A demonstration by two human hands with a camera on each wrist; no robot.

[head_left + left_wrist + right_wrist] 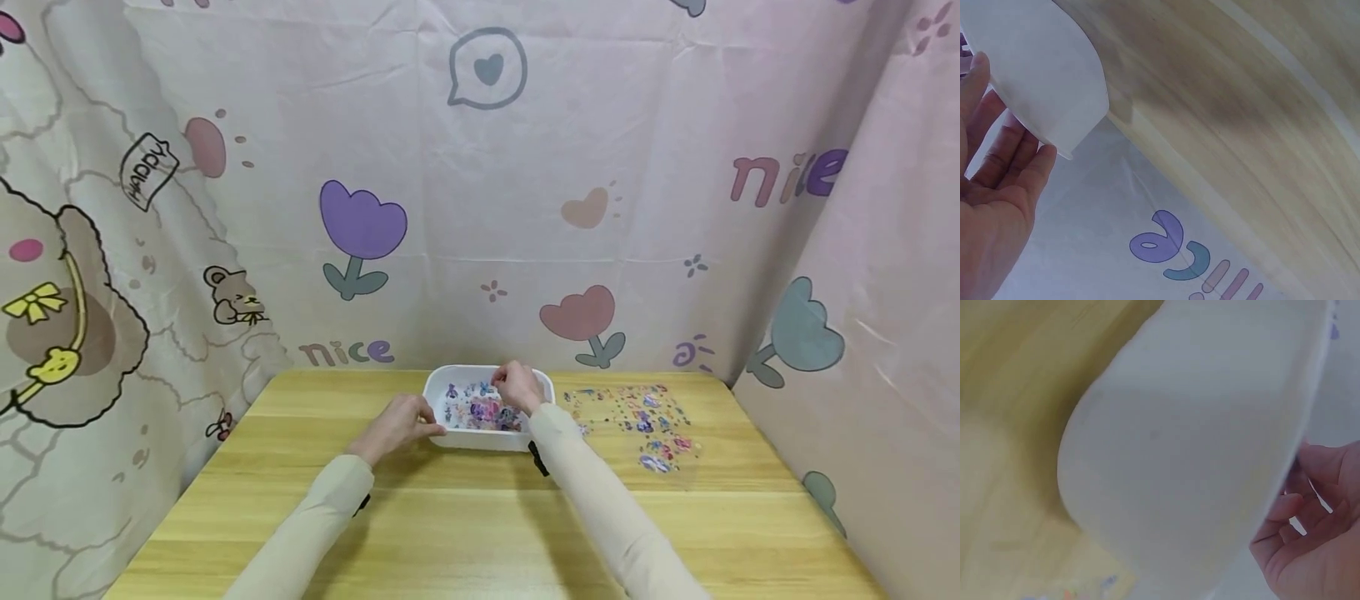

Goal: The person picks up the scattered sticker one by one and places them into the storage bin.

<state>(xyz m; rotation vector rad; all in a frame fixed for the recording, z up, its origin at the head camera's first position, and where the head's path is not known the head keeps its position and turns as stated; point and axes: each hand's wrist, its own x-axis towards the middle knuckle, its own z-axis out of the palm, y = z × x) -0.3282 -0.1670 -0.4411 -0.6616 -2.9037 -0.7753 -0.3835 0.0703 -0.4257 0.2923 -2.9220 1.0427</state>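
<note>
A printed curtain [480,167] rises beyond the left hand [397,427] and the right hand [520,389]. The wooden table [465,533] runs wide to the left of the left hand and on the near side of both, its far edge just beyond the basin. That white basin [487,439] sits at the left hand, which grips its near-left corner rim. Clear printed sheets [643,422] lie right of the right hand. This hand is over the basin's far right part, fingers bent; whether they pinch anything I cannot tell. Small coloured prints [486,409] lie in the basin between the hands.
</note>
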